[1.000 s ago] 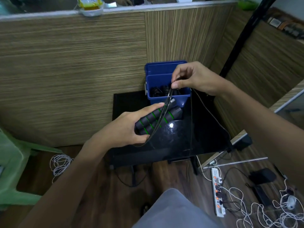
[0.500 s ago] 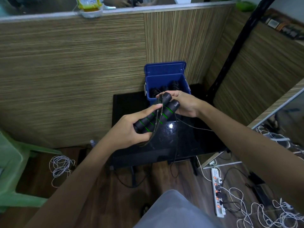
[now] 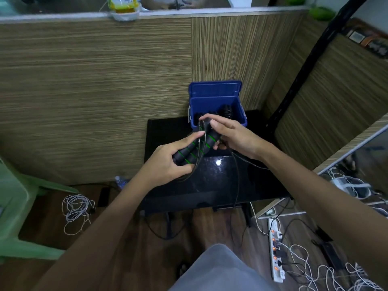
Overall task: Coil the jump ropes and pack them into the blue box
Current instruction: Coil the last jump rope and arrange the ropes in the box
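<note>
The right hand (image 3: pixel 235 137) has dropped from above the open blue plastic box (image 3: pixel 217 101) to pinch the thin black cord (image 3: pixel 236 177) at the black foam handles with green rings (image 3: pixel 194 151), which the left hand (image 3: pixel 168 162) grips. Just beyond both hands, the box holds dark coiled ropes (image 3: pixel 226 111).

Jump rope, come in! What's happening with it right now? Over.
Left hand grips both black handles. Right hand winds the rope cord around them. Blue box open, ropes already inside. Nothing in the way.

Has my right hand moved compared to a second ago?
Yes. The right hand has come down from above the blue box rim to the jump rope handles, just in front of the box.
</note>
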